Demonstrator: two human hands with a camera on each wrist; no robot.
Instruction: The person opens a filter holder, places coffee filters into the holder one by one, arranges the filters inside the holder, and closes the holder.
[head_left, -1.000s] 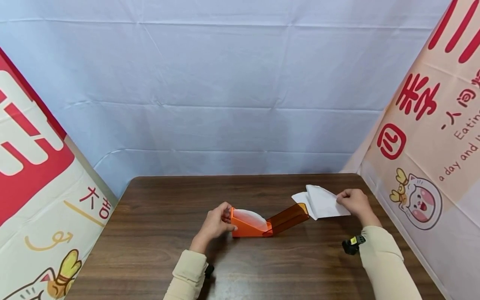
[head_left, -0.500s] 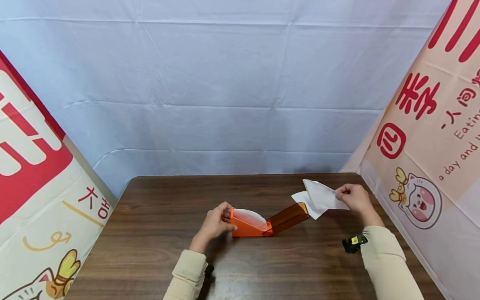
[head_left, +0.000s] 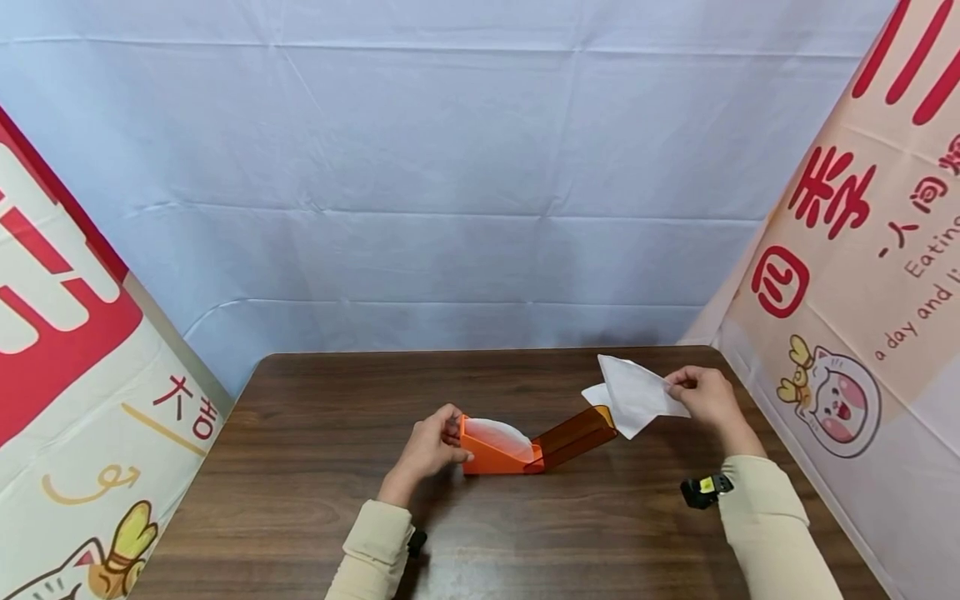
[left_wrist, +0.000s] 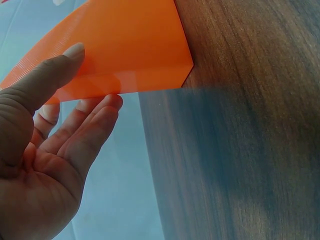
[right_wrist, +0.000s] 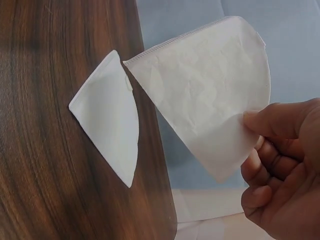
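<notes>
My left hand (head_left: pixel 433 446) grips the left end of an orange coffee filter holder (head_left: pixel 495 454) on the table. In the left wrist view the thumb lies on the holder's side (left_wrist: pixel 130 45) and the fingers touch its edge. White filters (head_left: pixel 498 433) stand inside the holder, and its amber see-through lid (head_left: pixel 577 437) is swung open to the right. My right hand (head_left: pixel 705 396) pinches a white paper coffee filter (right_wrist: pixel 210 95) between thumb and fingers, held above the table. Another folded white filter (right_wrist: pixel 110 117) lies on the table beneath, partly hidden in the head view.
The brown wooden table (head_left: pixel 337 400) reaches back to a pale cloth wall (head_left: pixel 450 208). Printed banners stand at the left (head_left: pixel 67 333) and right (head_left: pixel 847 275) sides. The open lid lies close to the lying filter.
My right hand has risen and shifted slightly left, and the filter in it has tilted, its left corner lifting. My left hand and the holder stay where they were.
</notes>
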